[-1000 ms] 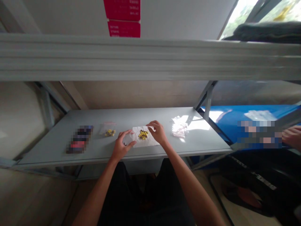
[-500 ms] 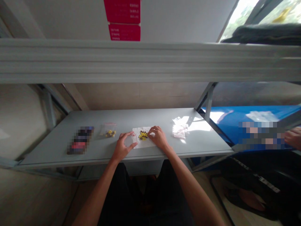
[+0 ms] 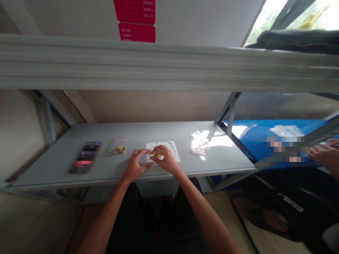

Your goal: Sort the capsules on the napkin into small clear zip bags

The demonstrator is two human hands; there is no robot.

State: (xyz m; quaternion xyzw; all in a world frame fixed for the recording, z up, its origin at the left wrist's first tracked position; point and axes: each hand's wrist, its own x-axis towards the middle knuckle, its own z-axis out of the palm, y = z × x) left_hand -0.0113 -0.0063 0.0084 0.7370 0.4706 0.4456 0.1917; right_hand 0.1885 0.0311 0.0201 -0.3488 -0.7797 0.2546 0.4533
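One head-worn camera faces forward and down across the grey table [image 3: 169, 132] from close by.

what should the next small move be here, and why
Probably ease the right hand slightly toward the left hand and release anything pinched into the clear bag that seems held there: the hands are close together at the white sheet, beside the yellow pieces. Whether anything is pinched can't be seen.

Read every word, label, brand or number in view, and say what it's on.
No text is clear enough to quote.
Red panels up top: white print, too blurred to read.
Black fabric at right: white lettering, too blurred.
Pixelated object at left: any text obscured.
White sheet: none visible.
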